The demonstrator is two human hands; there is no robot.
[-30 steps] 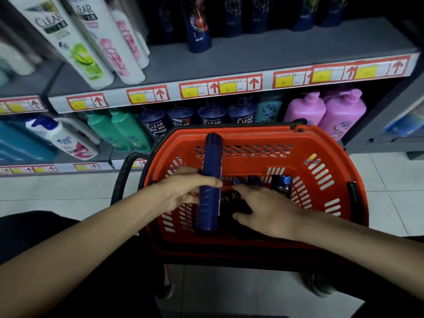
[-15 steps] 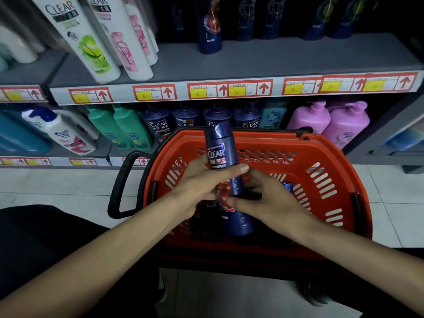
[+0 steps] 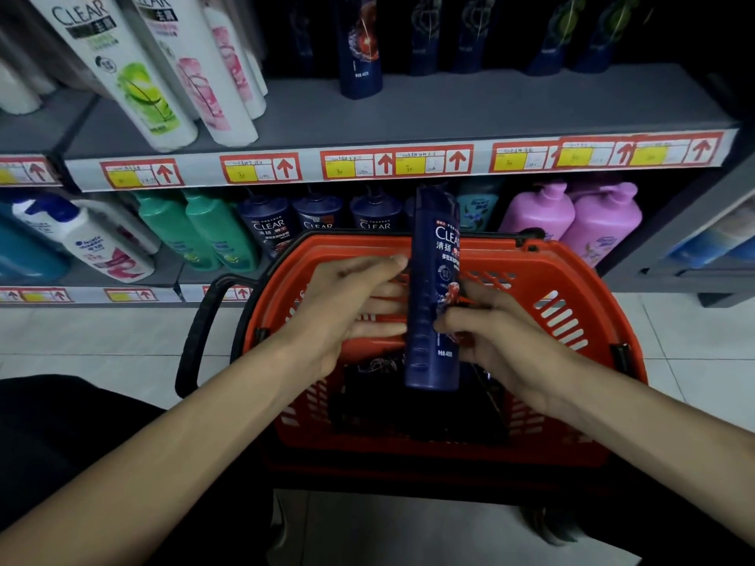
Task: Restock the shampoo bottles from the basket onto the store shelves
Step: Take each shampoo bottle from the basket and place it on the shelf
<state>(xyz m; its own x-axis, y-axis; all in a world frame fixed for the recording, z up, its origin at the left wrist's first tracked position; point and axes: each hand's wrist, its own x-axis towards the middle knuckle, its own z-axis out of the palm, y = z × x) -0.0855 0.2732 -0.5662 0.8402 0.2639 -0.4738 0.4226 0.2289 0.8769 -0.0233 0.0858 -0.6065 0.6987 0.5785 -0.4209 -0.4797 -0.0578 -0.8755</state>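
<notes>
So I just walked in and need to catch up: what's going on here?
A person is crouched at the store shelves with a red basket in front. Both hands are on a dark blue Clear shampoo bottle, held upright above the basket: the right hand grips it, and the left hand rests its straight fingers against the other side. It is not yet shelved. A matching bottle stands on the grey shelf above.

- dark blue bottle (image 3: 431,320): glossy plastic, slick printed label
- basket (image 3: 572,304): hard orange plastic, slotted walls, only a dull sheen
- basket handle (image 3: 196,341): black and matt
- shelf (image 3: 449,112): flat grey, matt, painted metal by the look of it
- price tags (image 3: 396,163) along the shelf's front edge: paper
- white bottles (image 3: 135,75) at the shelf's left end: shiny plastic
- floor tiles (image 3: 102,341): pale, smooth, slightly glossy
</notes>
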